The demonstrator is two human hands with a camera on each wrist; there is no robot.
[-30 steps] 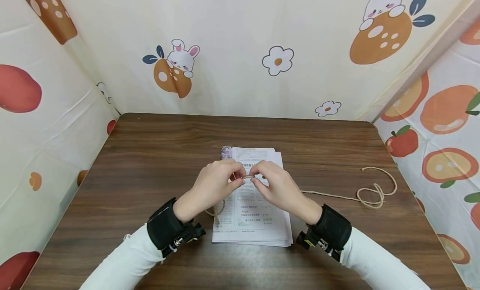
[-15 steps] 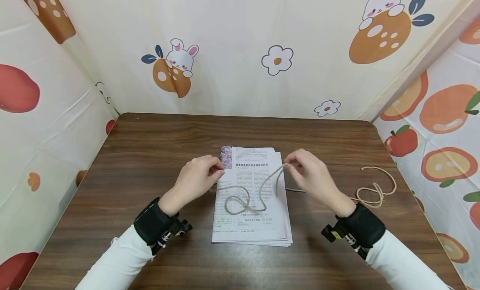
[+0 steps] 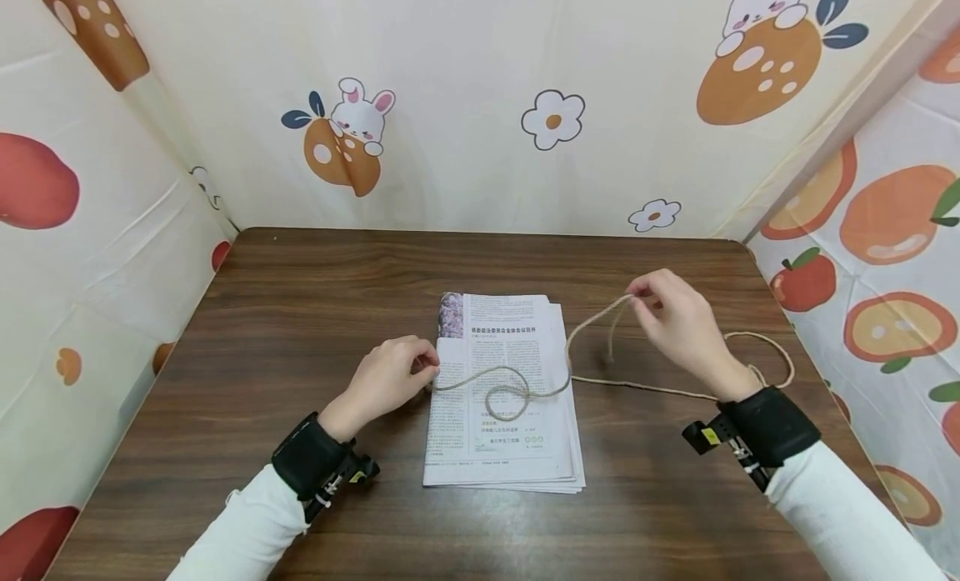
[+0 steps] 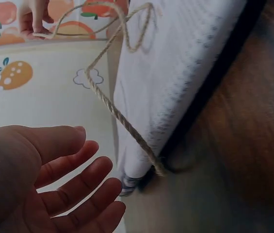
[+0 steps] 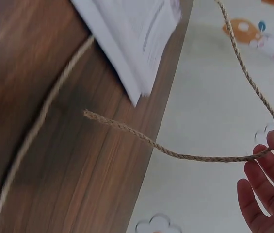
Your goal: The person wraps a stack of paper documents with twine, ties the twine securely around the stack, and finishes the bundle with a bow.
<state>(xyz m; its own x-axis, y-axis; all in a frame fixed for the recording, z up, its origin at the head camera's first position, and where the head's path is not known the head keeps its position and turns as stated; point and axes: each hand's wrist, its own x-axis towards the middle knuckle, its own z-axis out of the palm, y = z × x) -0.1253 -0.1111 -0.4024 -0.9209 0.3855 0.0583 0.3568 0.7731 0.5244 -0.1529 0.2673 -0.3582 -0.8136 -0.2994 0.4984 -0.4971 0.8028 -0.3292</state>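
A beige twine rope is pinched by the right hand, raised to the right of a folded newspaper stack. In the right wrist view, its short frayed end hangs from the fingertips. Across the paper's printed face the rope makes a loose loop. The left hand hovers by the stack's left edge. In the left wrist view its fingers are loosely curved and hold nothing, with the rope's other stretch running down past the paper's edge.
More rope comes out from the stack's right side and ends in a loose coil on the brown wooden table. Printed cloth walls enclose the table at the back and sides.
The hands have parted from over the paper. The right hand has drawn a rope end up and right, and the left has moved left and let go. A loop now lies on the paper.
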